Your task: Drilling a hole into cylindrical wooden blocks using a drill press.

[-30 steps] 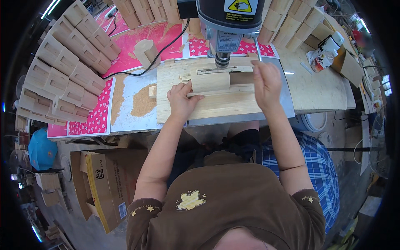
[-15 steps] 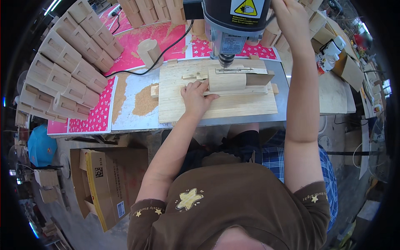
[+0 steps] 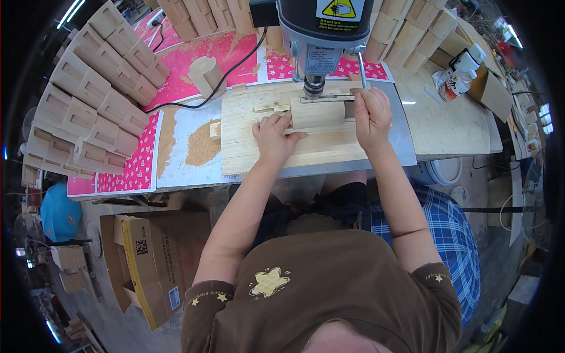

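Your right hand (image 3: 373, 117) grips the feed lever (image 3: 362, 69); your left hand (image 3: 274, 138), closure unclear, meets the wooden block (image 3: 318, 113) beneath the chuck (image 3: 313, 86). Drilling appears unfinished; slotted blocks (image 3: 77, 105) leftward look done.

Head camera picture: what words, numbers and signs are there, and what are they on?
I won't copy wording, but here's where it is:
Drill press: yellow triangle sign, black print below.
Its lower label: too small to read.
Cardboard box: square code, dark print; its blue-and-white sticker is too small to read.
Brown shirt: lettering on the sleeves, beside stars.
Bottle: red-and-white label, unclear.
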The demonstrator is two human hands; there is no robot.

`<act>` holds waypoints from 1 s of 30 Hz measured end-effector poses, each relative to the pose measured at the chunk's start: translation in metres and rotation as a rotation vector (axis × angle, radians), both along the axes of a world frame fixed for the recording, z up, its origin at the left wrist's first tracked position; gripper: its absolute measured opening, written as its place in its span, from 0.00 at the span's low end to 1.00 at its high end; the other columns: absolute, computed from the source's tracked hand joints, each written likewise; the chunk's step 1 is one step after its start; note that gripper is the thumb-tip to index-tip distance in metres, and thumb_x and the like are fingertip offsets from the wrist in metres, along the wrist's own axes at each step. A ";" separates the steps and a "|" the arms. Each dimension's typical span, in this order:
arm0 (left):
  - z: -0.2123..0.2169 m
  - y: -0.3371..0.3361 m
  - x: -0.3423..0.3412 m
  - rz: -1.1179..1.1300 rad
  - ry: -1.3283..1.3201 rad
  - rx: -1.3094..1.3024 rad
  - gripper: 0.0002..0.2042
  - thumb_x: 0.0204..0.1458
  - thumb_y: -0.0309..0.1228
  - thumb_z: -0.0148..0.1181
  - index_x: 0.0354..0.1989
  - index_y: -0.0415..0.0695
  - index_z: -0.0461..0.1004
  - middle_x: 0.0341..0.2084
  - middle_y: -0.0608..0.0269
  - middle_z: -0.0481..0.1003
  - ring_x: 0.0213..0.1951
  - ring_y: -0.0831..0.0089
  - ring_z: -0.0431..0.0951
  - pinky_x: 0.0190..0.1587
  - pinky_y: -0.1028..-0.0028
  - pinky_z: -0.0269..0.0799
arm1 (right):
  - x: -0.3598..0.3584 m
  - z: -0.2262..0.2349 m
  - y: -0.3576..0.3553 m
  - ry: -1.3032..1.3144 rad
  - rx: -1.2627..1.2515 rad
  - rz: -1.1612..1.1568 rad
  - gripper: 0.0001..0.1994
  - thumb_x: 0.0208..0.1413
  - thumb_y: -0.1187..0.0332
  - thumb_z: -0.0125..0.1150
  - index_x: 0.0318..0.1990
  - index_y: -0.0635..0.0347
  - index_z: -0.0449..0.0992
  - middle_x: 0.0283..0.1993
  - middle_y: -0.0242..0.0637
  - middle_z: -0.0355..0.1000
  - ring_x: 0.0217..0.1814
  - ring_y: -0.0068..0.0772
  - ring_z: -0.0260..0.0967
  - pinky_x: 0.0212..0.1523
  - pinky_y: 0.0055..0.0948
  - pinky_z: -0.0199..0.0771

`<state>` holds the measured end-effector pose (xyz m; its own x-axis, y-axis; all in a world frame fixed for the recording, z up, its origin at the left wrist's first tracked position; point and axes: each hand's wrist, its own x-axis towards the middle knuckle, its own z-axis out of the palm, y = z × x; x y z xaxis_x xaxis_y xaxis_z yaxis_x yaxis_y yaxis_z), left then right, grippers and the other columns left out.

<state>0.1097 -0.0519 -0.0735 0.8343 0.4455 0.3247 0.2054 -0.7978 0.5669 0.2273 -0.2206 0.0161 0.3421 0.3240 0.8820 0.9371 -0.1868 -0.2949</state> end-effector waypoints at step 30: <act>0.034 0.072 -0.084 -0.071 -0.303 -0.494 0.11 0.39 0.35 0.69 0.26 0.42 0.76 0.20 0.69 0.72 0.23 0.80 0.70 0.26 0.78 0.62 | 0.021 -0.013 -0.031 0.186 -0.742 -0.140 0.16 0.40 0.60 0.67 0.37 0.55 0.72 0.35 0.33 0.68 0.41 0.39 0.65 0.43 0.37 0.60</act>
<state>0.0261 0.0205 -0.0394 0.7703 0.5508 0.3212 -0.0681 -0.4297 0.9004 0.2486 -0.2512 0.0027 0.5444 0.7503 0.3750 0.8377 -0.5095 -0.1968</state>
